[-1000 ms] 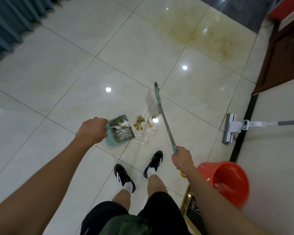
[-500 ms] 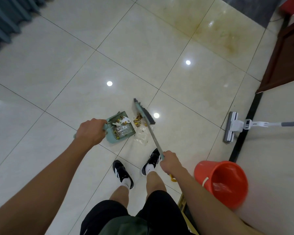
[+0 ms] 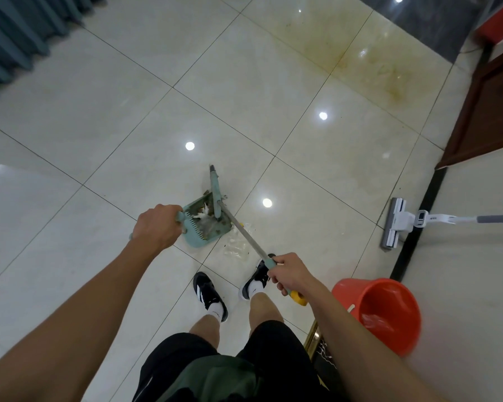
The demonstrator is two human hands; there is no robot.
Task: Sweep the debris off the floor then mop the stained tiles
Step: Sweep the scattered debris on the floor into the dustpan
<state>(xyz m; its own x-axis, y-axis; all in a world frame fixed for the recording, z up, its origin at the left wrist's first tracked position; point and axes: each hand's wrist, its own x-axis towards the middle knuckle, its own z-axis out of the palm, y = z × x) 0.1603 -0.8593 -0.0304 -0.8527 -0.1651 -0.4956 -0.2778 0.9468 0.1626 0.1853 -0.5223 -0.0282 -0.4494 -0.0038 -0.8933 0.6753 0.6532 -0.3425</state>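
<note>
My left hand grips the handle of a teal dustpan that rests on the pale floor tiles in front of my feet. My right hand grips the metal handle of a teal broom, whose head lies over the dustpan's mouth. Brown and white debris sits inside the pan. A clear plastic scrap and a few small crumbs lie on the tile just right of the pan. Yellow-brown stains spread over the tiles at the far right.
A white flat mop lies on the floor at the right, its handle running off the frame. An orange bucket stands by my right leg. A dark wooden door frame and teal curtains border the floor.
The broom head swept left from beside the debris pile onto the dustpan's mouth, pushing the pile into the pan. My left hand kept the pan in place.
</note>
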